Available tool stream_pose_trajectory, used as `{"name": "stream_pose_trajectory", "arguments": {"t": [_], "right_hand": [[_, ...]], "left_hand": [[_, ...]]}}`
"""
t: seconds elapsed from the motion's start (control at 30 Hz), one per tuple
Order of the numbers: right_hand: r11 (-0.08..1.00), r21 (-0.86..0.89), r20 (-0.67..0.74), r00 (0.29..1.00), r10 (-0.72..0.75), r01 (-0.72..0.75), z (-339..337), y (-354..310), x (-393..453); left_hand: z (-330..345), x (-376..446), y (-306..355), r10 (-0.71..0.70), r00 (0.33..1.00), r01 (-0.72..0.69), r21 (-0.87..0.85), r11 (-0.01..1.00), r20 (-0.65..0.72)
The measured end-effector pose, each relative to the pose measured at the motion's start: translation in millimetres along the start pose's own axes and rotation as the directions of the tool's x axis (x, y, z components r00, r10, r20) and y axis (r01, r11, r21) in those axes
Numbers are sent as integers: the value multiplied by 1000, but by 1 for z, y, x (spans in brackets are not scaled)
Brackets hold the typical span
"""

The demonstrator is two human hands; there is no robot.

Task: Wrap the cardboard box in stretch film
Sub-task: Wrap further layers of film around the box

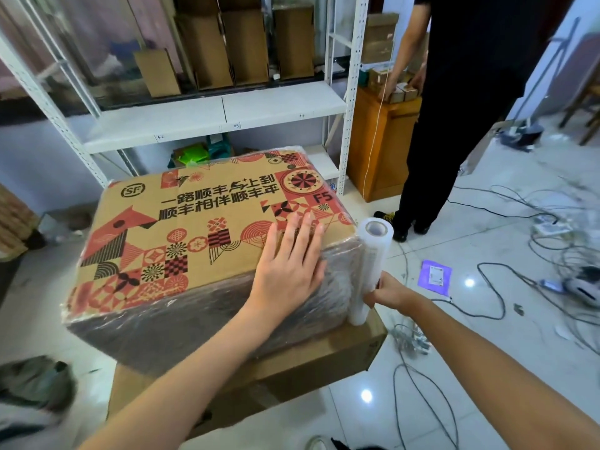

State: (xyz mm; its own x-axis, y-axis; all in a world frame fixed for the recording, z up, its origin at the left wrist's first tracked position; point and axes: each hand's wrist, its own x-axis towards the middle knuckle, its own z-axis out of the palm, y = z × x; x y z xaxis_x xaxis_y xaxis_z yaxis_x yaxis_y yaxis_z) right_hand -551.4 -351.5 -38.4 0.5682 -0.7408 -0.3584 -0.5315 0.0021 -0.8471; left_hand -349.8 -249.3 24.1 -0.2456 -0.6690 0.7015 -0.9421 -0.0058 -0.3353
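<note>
A brown cardboard box [194, 228] with red and black printed patterns sits on top of a plain cardboard box [324, 355]. Clear stretch film covers its near side and corners. My left hand [292, 261] lies flat and open on the box's top near the right front corner. My right hand [386, 292] grips the lower part of an upright roll of stretch film [370, 267], which stands against the box's right front corner with its foot on the lower box.
A white metal shelf [214, 115] with cardboard boxes stands behind. A person in black [454, 108] stands at the right rear by a wooden cabinet [376, 147]. Cables [487, 287] and a purple packet [435, 276] litter the tiled floor at right. A grey bundle [35, 381] lies at left.
</note>
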Motion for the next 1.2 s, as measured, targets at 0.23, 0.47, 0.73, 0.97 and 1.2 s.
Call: {"name": "stream_pose_trajectory", "arguments": {"t": [0.23, 0.47, 0.73, 0.97, 1.2], "right_hand": [[1000, -3, -12, 1000, -8, 8, 3, 3, 1], [999, 21, 75, 996, -49, 48, -6, 13, 9], [993, 1, 233, 966, -111, 114, -25, 29, 30], [968, 27, 312, 918, -244, 248, -42, 28, 37], [940, 69, 417, 846, -332, 335, -61, 5, 44]], "left_hand": [[4, 14, 22, -387, 909, 364, -156, 918, -154], [-10, -39, -14, -775, 567, 814, 48, 578, -280], [8, -37, -24, -771, 498, 842, 5, 540, -397], [-11, -11, 53, -940, 125, 982, -97, 163, -319], [27, 39, 165, -958, 46, 982, -191, -10, 285]]}}
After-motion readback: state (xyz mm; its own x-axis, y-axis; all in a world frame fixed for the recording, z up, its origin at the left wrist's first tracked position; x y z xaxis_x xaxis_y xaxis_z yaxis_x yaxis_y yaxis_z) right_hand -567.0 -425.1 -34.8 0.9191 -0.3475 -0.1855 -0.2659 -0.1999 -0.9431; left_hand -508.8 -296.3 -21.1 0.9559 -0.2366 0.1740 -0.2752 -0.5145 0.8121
